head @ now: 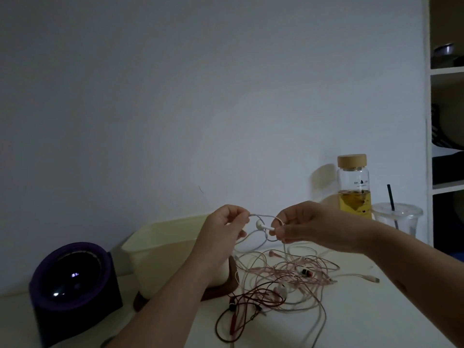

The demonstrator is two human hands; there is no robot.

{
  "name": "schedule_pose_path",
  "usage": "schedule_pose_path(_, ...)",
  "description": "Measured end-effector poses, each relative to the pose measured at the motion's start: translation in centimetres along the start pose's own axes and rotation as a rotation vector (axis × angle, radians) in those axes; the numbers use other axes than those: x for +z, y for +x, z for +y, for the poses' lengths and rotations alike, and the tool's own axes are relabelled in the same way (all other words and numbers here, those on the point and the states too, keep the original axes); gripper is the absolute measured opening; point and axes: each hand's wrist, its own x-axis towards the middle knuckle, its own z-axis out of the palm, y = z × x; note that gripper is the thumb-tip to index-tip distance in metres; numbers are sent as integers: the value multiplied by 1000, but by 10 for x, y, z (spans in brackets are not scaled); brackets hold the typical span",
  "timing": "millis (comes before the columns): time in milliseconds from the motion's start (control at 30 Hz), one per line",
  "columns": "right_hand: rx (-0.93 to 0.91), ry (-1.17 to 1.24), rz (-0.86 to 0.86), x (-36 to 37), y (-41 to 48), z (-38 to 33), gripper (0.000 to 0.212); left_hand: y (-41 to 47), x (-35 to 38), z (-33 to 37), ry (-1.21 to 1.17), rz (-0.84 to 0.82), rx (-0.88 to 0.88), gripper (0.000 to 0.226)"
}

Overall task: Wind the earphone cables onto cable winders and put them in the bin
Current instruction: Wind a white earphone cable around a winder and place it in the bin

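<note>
A tangle of earphone cables [281, 275], pink, white and dark red, lies on the white table [376, 310]. Both hands are raised above it. My left hand [226, 227] pinches a white cable [263, 216] near its top loop. My right hand [306, 227] pinches the stem of a white earbud [261, 224] on the same cable. The cable hangs down from both hands into the tangle. A pale yellow bin [160, 247] stands behind my left forearm. No cable winder shows clearly.
A dark purple speaker-like block [72, 285] sits at the left. A glass bottle with a wooden lid [354, 187] and a clear plastic cup with a black straw [399, 219] stand at the back right. White shelves [447, 121] rise at the right edge.
</note>
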Motion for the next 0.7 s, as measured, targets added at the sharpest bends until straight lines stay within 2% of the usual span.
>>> schedule_pose_path(67, -20, -47, 48, 4, 1, 2, 8, -1, -1, -2, 150, -19, 40, 11)
schedule_pose_path(133, -16, -157, 111, 7, 2, 3, 7, -7, -2, -3, 202, -21, 86, 15)
schedule_pose_path(200, -5, -289, 148, 9, 3, 2, 7, -14, -5, 0, 225, -30, 225, 29)
schedule_pose_path(300, -12, -445, 162, 11, 4, -3, 5, -24, -7, 0, 361, -136, 439, 45)
schedule_pose_path(400, -22, -485, 178, 13, 3, -7, 6, -26, -7, -3, 463, -176, 503, 33)
schedule_pose_path(567, 19, -327, 147, 14, 2, -6, 10, -23, -7, -6, 559, -53, 594, 5)
schedule_pose_path(700, 94, -5, 102, 15, 2, 1, 14, -21, -10, -9, 565, -13, 585, 4)
